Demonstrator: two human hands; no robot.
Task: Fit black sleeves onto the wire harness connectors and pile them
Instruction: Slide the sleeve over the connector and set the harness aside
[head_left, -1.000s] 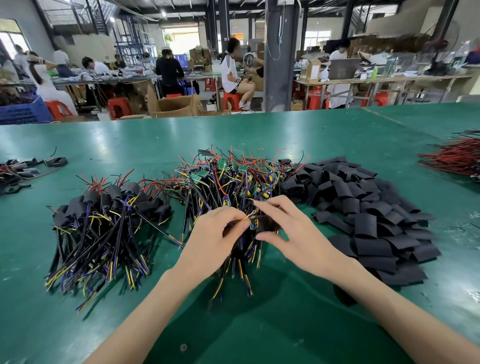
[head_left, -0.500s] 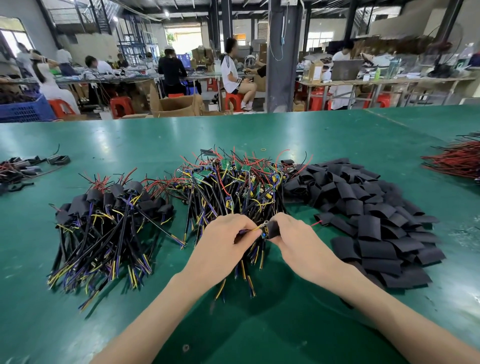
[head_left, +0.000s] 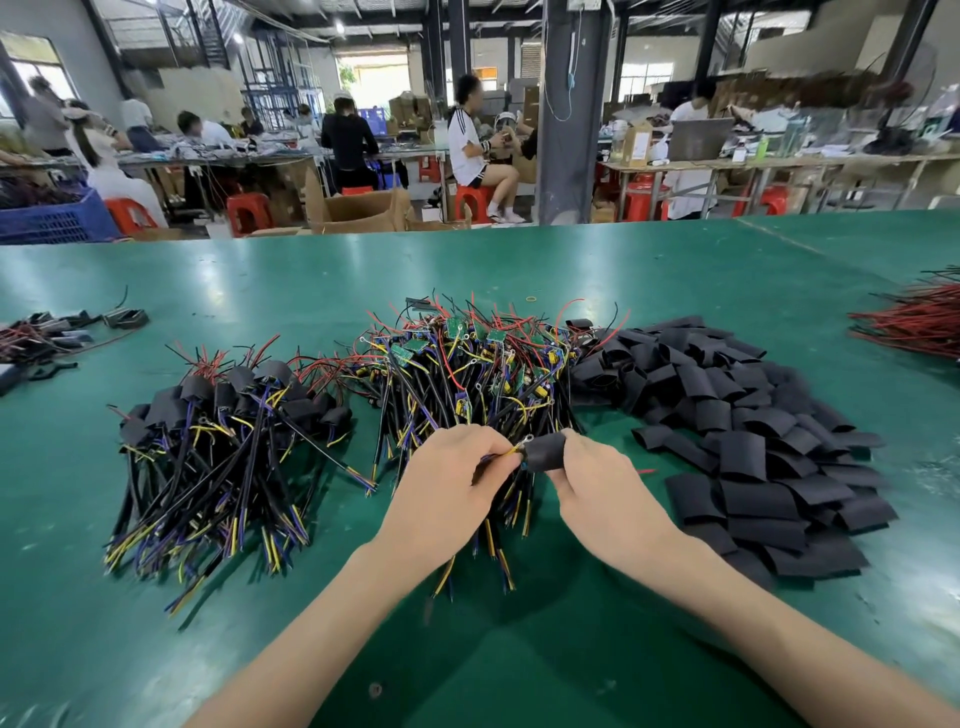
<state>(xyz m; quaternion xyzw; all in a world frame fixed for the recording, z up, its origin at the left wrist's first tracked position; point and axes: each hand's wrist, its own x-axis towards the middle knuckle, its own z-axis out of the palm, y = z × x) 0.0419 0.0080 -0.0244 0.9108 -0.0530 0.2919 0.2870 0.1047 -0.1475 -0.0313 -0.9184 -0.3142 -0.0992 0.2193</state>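
Note:
My left hand pinches the yellow and purple wires of one harness just above the middle pile. My right hand grips a black sleeve that sits over that harness's connector end; a small ring terminal pokes out at its left. Behind my hands lies the pile of unsleeved harnesses with green boards and red, black and yellow wires. To the left is the pile of sleeved harnesses. A heap of loose black sleeves spreads out on the right.
The green table runs wide in front of me. A bundle of red wires lies at the far right edge, and a few dark parts and wires at the far left. People sit at benches beyond the table.
My hands have drawn slightly toward me and apart from the pile. The sleeve, first hidden among the wires under my fingers, now shows plainly in my right hand over the connector end.

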